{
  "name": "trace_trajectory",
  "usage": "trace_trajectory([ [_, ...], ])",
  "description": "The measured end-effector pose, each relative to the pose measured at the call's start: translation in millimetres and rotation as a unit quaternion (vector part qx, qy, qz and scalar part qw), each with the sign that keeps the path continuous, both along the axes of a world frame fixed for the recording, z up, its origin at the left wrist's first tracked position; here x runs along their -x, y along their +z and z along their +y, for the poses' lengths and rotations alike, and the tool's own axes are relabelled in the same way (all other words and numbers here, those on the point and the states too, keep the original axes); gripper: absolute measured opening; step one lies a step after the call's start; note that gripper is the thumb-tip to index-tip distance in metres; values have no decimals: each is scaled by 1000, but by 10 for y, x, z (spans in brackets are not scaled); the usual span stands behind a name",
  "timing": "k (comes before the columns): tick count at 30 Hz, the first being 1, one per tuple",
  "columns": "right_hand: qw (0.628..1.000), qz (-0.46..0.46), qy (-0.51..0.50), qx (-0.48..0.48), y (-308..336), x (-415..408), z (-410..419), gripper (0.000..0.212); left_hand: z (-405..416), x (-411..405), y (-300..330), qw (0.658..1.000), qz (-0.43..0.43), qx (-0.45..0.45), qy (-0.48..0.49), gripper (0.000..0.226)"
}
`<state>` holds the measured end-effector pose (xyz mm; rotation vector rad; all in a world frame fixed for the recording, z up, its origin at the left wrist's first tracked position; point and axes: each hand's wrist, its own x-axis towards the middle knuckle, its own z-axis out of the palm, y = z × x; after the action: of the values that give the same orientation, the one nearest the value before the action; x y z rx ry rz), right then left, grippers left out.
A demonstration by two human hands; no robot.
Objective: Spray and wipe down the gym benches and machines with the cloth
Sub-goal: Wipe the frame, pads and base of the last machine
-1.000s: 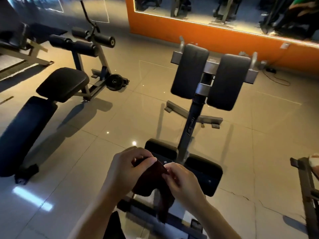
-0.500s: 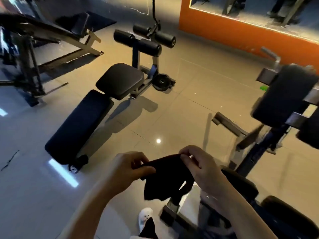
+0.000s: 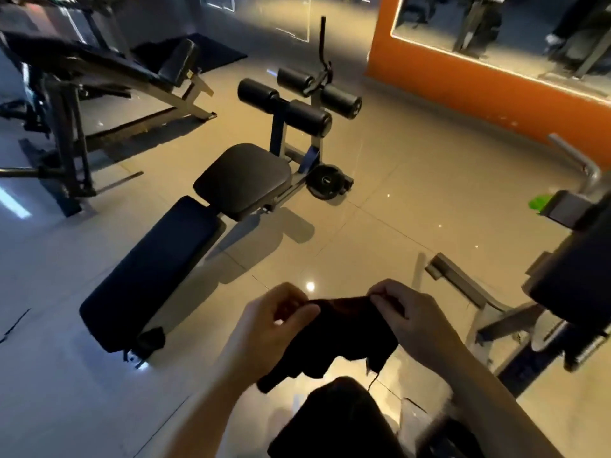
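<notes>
Evidently readying the cloth (image 3: 344,335), the left hand (image 3: 271,328) and right hand (image 3: 413,322) each pinch its top edge, stretched between their fingers; next comes carrying it to the bench (image 3: 172,259) beyond the left fingers.

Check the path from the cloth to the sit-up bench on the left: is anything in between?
Nothing visible. Both hands, left and right, hold the cloth up; only bare floor separates it from the bench.
</notes>
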<state>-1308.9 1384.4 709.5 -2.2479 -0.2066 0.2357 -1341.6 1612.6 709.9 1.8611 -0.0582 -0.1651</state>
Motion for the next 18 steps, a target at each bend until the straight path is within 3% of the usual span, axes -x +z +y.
trace_trajectory([
  [4, 992, -50, -116, -1, -157, -399, -556, 11, -603, -865, 63, 999, 1, -22, -36, 6],
  [6, 988, -64, -139, -27, -275, -720, -785, 22, -953, -1328, 26, 998, 6, -39, -53, 7],
  [9, 996, 5, -45, -71, -384, -1339, -962, 28, -1486, -2003, -67, 992, 11, -93, -84, 10],
  [11, 995, 17, -34, -92, -381, -1863, -1118, 11, -1811, -2509, -47, 987, 23, -118, -104, 13],
  [14, 995, -7, -58, -82, -299, -2558, -1546, 17, -2133, -3118, 11, 988, 45, -117, -94, 15],
  [16, 997, 22, -24, -71, -164, -3033, -1839, 8, -2263, -3555, 58, 988, 39, -120, -86, 11],
  [18, 997, 57, 24, -41, -62, -3445, -2032, 15, -2392, -3951, 152, 988, 23, -124, -93, 9],
])
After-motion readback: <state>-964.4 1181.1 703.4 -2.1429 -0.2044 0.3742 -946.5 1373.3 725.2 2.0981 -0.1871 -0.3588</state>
